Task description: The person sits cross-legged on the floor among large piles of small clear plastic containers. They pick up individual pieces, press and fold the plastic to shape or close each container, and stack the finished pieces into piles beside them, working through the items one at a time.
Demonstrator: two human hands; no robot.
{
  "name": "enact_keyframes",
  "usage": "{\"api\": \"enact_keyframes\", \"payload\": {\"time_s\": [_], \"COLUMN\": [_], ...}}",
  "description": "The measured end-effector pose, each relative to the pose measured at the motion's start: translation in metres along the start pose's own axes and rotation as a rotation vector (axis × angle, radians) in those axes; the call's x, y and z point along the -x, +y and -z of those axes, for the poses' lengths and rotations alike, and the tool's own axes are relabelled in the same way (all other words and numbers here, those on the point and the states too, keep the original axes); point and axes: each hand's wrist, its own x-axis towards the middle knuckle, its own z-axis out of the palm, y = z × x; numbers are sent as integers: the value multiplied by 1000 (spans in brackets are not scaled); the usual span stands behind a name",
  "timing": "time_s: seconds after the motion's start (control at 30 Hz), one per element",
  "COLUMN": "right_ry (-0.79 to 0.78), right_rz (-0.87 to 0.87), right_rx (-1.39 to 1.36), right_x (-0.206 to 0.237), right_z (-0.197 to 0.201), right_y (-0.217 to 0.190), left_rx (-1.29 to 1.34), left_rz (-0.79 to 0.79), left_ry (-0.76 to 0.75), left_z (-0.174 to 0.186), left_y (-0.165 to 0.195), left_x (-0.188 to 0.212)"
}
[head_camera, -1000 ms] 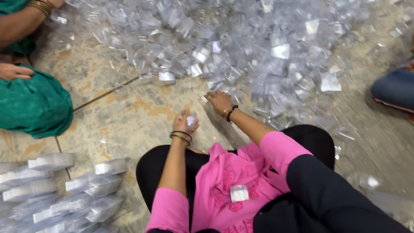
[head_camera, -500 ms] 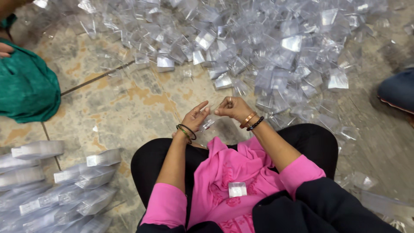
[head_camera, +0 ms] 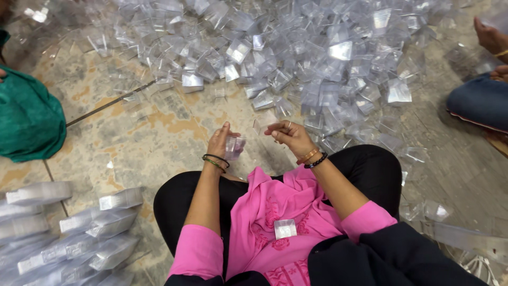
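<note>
1. At 9 o'clock in the view lies a green cloth (head_camera: 26, 119), part of another person's clothing, on the mottled stone floor (head_camera: 132, 132).
2. At 7 o'clock, stacks of folded clear plastic boxes (head_camera: 79, 233) lie in rows on the floor.
3. The left hand (head_camera: 219, 142) is raised just left of centre, its fingers closed around a small clear plastic piece (head_camera: 234, 146) (bangles sit on the wrist).
4. The right hand (head_camera: 288, 136) is just beside it at about 1 o'clock from the left hand, the two hands close but not touching; its fingers pinch the edge of a thin clear sheet (head_camera: 263, 122), hard to make out.
5. From 11 to 2 o'clock spreads a large heap of clear plastic pieces (head_camera: 296, 58).
6. On the pink tunic (head_camera: 275, 212), at 6 o'clock, rests one small clear square (head_camera: 285, 228).
7. At 3 o'clock, another person's blue-clad knee (head_camera: 479, 103) and hand (head_camera: 489, 37) show.
</note>
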Motion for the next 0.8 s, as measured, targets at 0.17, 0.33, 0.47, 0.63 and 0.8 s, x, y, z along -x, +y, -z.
{"api": "enact_keyframes", "payload": {"time_s": [0.17, 0.33, 0.47, 0.63, 0.8], "right_ry": [21, -36, -279, -643, -564], "right_rz": [37, -40, 259, 70, 68], "right_rx": [109, 667, 985, 1224, 1017], "right_x": [33, 114, 190, 224, 207], "right_z": [7, 10, 0, -37, -30], "right_y": [-8, -32, -37, -9, -4], "left_rx": [138, -140, 124, 151, 306], "left_rz": [107, 149, 37, 13, 135], "left_ry": [76, 77, -38, -53, -155], "left_z": [-3, 13, 21, 10, 6], "left_y": [3, -13, -31, -20, -4], "left_x": [1, -1, 4, 32, 72]}}
